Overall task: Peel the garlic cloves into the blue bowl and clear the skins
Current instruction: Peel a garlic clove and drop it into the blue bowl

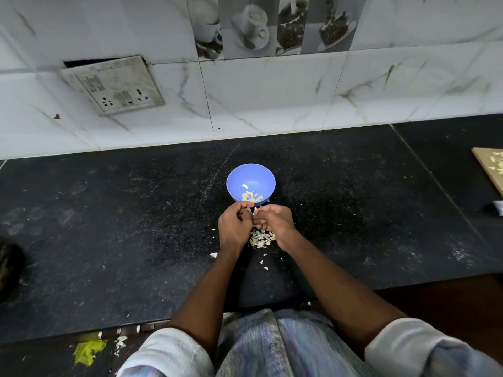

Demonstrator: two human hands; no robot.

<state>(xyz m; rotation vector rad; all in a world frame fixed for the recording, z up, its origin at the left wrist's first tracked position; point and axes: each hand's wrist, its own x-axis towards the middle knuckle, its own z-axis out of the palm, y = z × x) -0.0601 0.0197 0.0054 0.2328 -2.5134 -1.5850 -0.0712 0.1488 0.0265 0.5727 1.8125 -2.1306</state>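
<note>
So both hands are bunched together right at the near rim of the blue bowl, working on one garlic clove between them. The left hand has its fingers curled in with thumb and fingertips pinching at the clove, and the right hand is curled round it from the other side. The clove itself is mostly hidden, just a pale sliver showing in the gap, so I can't tell how much skin is left on it.

Holding it that close to the bowl makes sense to me: once it's bare it only has to drop a tiny way forward. The bowl already has a small heap of peeled cloves at the bottom, plus one lying a bit apart up the wall.

The skins are piling up on the black table directly under the wrists, which is just where they fall when you peel over that spot. A few stray flakes have scattered nearer the table's front edge, and one bit sits left of the left wrist.

My guess is peeling is well along, but the clearing part hasn't started, since the pile is sitting there loose. Those skins look light and papery, so sweeping them up could easily scatter them.
</note>
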